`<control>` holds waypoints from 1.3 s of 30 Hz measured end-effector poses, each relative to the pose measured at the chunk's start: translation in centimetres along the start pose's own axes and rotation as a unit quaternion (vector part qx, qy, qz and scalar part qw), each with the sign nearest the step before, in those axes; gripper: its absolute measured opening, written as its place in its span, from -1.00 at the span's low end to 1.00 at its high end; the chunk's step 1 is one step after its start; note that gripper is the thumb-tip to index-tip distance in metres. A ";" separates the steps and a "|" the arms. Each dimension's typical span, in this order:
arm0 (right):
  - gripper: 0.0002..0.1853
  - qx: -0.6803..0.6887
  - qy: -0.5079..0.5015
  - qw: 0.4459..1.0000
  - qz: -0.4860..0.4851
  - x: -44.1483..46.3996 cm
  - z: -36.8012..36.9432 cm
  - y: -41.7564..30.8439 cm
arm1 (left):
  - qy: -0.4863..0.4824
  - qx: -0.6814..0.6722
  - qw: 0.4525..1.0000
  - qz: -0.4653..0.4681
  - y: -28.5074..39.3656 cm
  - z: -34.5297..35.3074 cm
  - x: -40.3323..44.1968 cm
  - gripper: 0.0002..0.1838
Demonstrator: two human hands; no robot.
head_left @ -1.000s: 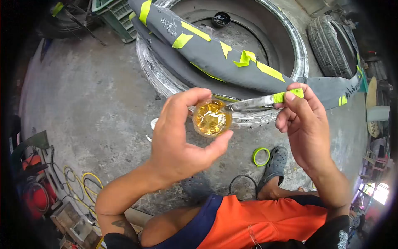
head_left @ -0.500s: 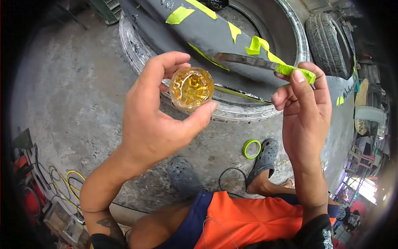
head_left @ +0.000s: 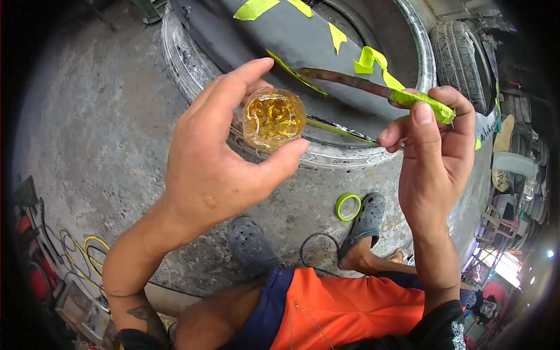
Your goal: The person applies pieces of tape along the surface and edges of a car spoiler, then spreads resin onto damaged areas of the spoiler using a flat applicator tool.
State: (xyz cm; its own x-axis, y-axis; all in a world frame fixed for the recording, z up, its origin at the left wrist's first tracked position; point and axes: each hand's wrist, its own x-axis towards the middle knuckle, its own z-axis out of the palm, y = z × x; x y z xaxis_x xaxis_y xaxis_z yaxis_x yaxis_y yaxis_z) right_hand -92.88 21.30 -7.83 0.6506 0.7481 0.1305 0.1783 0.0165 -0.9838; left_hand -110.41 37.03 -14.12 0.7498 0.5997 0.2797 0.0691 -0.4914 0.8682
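Observation:
My left hand [head_left: 213, 154] is closed around a small clear cup [head_left: 274, 119] with amber liquid in it. The thumb presses its near side and the fingers curl behind it. In my right hand [head_left: 431, 140], pinched between thumb and fingers, is a thin worn knife [head_left: 344, 80]. Bright green tape wraps its handle, and the dark blade points left, its tip a little beyond the cup. Behind both hands lies a grey curved panel [head_left: 233, 46] with strips of green tape [head_left: 256, 9] stuck on it.
The panel rests on a large tire [head_left: 332, 158] lying flat, and another tire [head_left: 461, 64] stands at the right. A roll of green tape [head_left: 348, 207] is on the concrete floor beside a grey clog [head_left: 364, 219]. Yellow hoses [head_left: 87, 256] run at the lower left.
The view has shifted slightly. The cup is tipped a little differently in my left hand, and the knife slopes more steeply down toward its handle. Both hands keep their holds.

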 end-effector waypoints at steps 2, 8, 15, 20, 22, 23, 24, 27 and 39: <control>-0.71 -0.002 -0.008 1.000 -0.007 0.1 -0.2 0.2 | -0.010 0.011 1.000 -0.004 0.1 0.0 0.1 -0.17; -0.73 -0.011 -0.019 0.999 -0.024 0.1 -0.4 0.3 | -0.018 0.029 0.999 0.006 0.2 -0.1 0.1 -0.15; -0.71 -0.039 -0.042 0.996 -0.073 -0.1 -0.4 0.7 | -0.027 0.025 0.999 0.010 0.2 0.1 0.0 -0.12; -0.71 -0.063 -0.050 0.992 -0.102 -0.3 -0.3 0.8 | -0.033 0.002 0.999 0.008 0.2 0.5 -0.2 -0.09; -0.71 -0.067 -0.051 0.991 -0.102 -0.3 -0.2 0.8 | -0.033 0.000 0.999 0.009 0.1 0.6 -0.2 -0.09; -0.71 -0.070 -0.052 0.991 -0.105 -0.3 -0.1 0.8 | -0.033 -0.003 0.999 0.011 0.1 0.7 -0.2 -0.08; -0.70 -0.072 -0.054 0.990 -0.106 -0.3 -0.1 0.8 | -0.032 -0.003 0.999 0.011 0.1 0.7 -0.2 -0.08; -0.70 -0.080 -0.062 0.987 -0.123 -0.2 0.0 0.9 | -0.036 -0.001 0.999 0.015 0.0 0.7 -0.2 -0.08; -0.68 -0.109 -0.068 0.978 -0.167 0.2 0.8 1.1 | -0.033 -0.010 0.999 0.003 0.2 0.9 -0.3 -0.04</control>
State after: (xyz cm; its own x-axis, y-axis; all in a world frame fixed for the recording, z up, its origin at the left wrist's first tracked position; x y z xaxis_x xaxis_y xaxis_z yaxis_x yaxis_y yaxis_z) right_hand -93.16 22.02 -8.97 0.4279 0.8064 0.4083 0.5268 0.1445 -0.8376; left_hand -110.06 36.18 -14.40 0.7921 0.5532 0.2579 0.0521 -0.4822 0.8745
